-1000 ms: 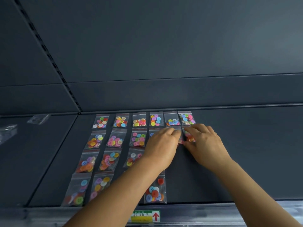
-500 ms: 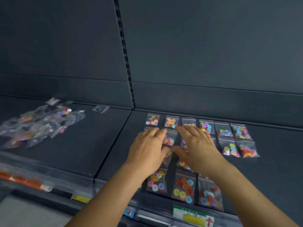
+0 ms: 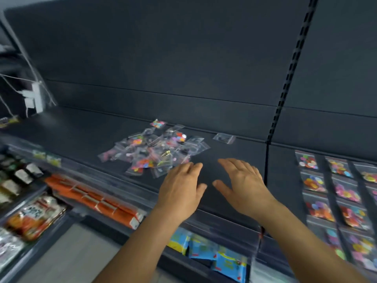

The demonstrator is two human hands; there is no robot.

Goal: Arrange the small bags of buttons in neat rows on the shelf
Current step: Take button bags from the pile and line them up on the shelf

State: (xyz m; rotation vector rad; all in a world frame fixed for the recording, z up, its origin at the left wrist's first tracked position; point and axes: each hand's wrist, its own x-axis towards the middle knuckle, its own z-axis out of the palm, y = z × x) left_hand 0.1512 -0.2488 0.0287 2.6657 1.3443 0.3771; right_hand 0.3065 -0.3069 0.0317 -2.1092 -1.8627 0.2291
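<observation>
Both hands are flat with fingers spread, holding nothing: left hand just at the near edge of the loose pile of button bags, right hand right of the pile over the bare dark shelf. Way off right of the pile, the arranged bags sit in rows. One stray bag lies behind the pile's right side.

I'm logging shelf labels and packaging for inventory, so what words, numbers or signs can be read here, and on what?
No text can be read.
Orange packets on the lower shelf: white label ends, too blurred.
Blue packets below the front rail: printing blurred.
Red and white packet at lower left: markings smeared by motion.
Small bags of buttons in rows, and the loose pile: no print visible.
</observation>
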